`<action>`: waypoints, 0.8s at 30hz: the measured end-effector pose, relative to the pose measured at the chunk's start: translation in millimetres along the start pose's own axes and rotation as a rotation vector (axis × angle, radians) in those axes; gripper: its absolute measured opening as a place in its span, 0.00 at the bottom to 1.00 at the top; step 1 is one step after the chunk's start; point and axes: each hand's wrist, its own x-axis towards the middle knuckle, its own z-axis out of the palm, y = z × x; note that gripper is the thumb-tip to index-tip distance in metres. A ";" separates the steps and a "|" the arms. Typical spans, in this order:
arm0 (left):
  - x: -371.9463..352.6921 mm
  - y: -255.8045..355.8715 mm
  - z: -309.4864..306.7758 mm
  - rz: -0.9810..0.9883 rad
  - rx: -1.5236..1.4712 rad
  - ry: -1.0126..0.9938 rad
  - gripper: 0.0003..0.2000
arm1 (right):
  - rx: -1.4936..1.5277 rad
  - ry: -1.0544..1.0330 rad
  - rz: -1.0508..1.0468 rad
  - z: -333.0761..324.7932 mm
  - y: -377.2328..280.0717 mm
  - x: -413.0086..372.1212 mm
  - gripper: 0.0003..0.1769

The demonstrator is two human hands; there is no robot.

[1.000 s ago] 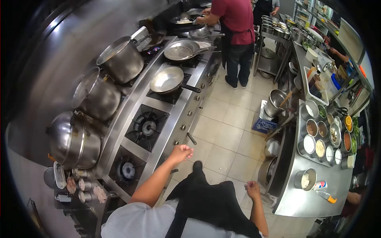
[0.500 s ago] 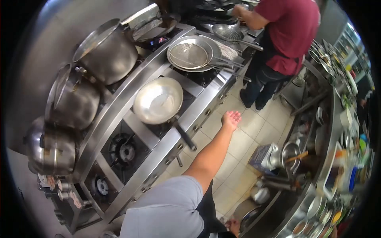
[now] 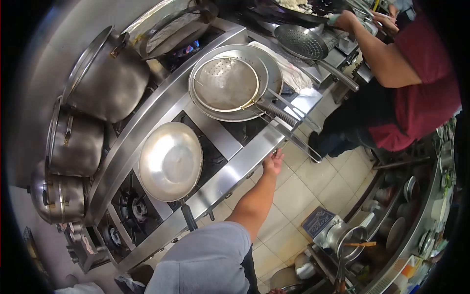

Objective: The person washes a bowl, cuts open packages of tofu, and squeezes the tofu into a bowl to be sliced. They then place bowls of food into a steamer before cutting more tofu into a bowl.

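Observation:
My left hand [image 3: 273, 162] is at the stove's front edge [image 3: 230, 174], its fingers curled close against the front panel; what they grip is hidden. Left of my arm, a round metal pan [image 3: 171, 159] rests on a burner with its black handle over the front edge. Just above my left hand, the handles of a strainer [image 3: 227, 81] reach past the stove edge. The strainer lies in a wide perforated metal bowl [image 3: 271, 73]. Only a sliver of my right hand [image 3: 277, 291] shows at the bottom edge, its fingers unclear.
Large pots [image 3: 110, 81] line the back left. A person in a red shirt [image 3: 426, 73] stands at the upper right, near a perforated ladle [image 3: 301, 41] and a white cloth [image 3: 289, 68]. Shelves with a saucepan [image 3: 352, 240] and a blue box [image 3: 319, 220] are at the lower right.
My left hand has moved from over the floor to the stove's front edge, its fingers curling in. The view has shifted, and the pans look closer. The person in red appears farther right.

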 end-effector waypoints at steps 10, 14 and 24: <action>-10.9 -6.9 -2.2 0.146 0.056 -0.037 0.08 | -0.087 -0.023 -0.078 -20.2 -19.1 23.6 0.17; -14.1 -6.4 2.2 0.124 0.041 0.038 0.06 | -0.122 -0.023 -0.096 -21.2 -4.4 26.9 0.18; -9.6 0.7 -15.7 0.083 0.032 -0.162 0.10 | -0.217 -0.006 -0.135 -21.6 19.0 32.8 0.19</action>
